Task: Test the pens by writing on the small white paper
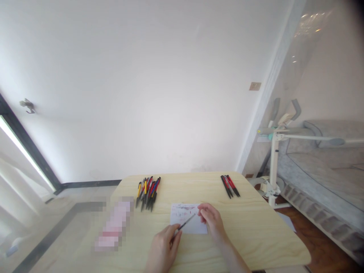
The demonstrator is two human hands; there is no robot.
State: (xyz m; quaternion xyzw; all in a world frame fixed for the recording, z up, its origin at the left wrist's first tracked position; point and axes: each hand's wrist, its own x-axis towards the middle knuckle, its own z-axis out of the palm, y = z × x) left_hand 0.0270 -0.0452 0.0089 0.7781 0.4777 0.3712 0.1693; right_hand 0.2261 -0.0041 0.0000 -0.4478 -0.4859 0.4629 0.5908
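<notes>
My left hand (166,246) is closed around a slim dark pen (185,222), which slants up to the right over a sheet of white paper (187,228). Dark and reddish scribbles cover the paper's upper part. Just beyond the pen's far end is my right hand (211,220), its fingers curled and the thumb and fingertips close together. Whatever may be between them is too small to make out. A bunch of several pens (148,191) in black, red, yellow, blue and grey lies to the left. A smaller group of pens (230,185), red, black and grey, lies at the right.
All this rests on a pale wooden table (256,235) with rounded corners, its far edge near a white wall (170,94). A blurred-out pink object (115,225) shows at the left edge. To the right stand an exercise machine (274,163) and a grey sofa (321,159).
</notes>
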